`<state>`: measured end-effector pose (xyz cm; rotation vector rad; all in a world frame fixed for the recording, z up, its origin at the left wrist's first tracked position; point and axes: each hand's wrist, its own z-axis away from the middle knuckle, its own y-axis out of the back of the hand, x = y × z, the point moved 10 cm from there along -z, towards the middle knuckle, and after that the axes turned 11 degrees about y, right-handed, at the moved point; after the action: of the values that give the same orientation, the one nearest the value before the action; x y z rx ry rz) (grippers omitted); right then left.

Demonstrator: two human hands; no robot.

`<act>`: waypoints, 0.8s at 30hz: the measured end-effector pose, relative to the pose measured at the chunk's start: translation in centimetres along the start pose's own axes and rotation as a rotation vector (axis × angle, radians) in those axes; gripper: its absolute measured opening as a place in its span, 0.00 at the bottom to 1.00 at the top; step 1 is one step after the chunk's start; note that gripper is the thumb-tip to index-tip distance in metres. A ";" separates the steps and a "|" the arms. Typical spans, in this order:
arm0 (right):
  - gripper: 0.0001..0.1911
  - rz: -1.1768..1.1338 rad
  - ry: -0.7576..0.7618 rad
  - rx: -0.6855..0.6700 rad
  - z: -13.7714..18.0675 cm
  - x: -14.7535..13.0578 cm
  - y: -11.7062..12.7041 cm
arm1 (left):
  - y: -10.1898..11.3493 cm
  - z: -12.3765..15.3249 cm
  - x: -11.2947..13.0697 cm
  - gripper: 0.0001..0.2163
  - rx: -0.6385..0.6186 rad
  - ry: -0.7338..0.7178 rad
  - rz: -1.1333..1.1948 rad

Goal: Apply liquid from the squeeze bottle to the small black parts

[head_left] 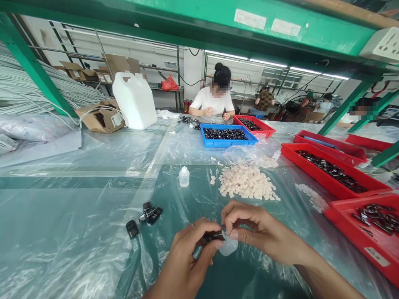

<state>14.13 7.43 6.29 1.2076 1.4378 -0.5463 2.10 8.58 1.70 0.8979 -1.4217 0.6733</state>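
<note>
My left hand point(190, 253) is closed, pinching a small glossy black part point(213, 236) between thumb and fingers. Against the end of that part sits a translucent whitish plastic piece point(229, 246), whose exact kind I cannot make out. My right hand point(254, 230) has its thumb and fingertips closed on the upper edge of this piece. Several black glossy parts point(150, 213) lie on the plastic-covered table left of my hands. Beyond the hands are a heap of small cream-coloured pieces point(247, 182) and a small white bottle point(184, 177).
Red trays point(330, 170) holding black parts line the right side. A blue tray point(229, 137) of black parts stands farther back, before a seated person point(215, 99). A white jerrycan point(134, 101) and an open carton point(102, 116) stand back left. A green shelf beam point(187, 20) spans overhead.
</note>
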 end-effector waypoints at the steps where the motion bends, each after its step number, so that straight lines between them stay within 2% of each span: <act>1: 0.06 -0.003 -0.004 -0.013 -0.1 -0.1 -0.1 | -0.1 0.0 -0.1 0.06 -0.014 0.011 0.011; 6: 0.06 -0.009 -0.019 -0.066 -0.4 -0.2 -0.4 | -0.3 -0.2 0.3 0.07 -0.044 0.004 0.035; 10: 0.06 -0.013 -0.010 -0.057 -0.4 -0.1 -0.4 | -0.6 0.0 0.5 0.08 -0.061 -0.024 0.063; 14: 0.05 -0.003 -0.029 -0.029 -0.1 -0.3 -0.5 | -0.5 0.6 0.7 0.08 -0.019 -0.085 0.067; 18: 0.06 0.100 -0.037 -0.014 -0.2 -0.6 -0.6 | 0.2 0.8 1.8 0.10 0.044 -0.164 -0.017; 22: 0.05 0.215 0.010 0.031 -0.4 -1.2 -0.3 | 1.1 1.1 2.7 0.14 0.086 -0.233 -0.153; 24: 0.04 0.256 0.049 0.059 -0.2 -1.9 -0.2 | 1.6 1.3 2.0 0.13 0.111 -0.218 -0.187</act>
<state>13.59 6.81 7.99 1.4356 1.2900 -0.3867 0.22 8.04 3.83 1.2055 -1.4794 0.5290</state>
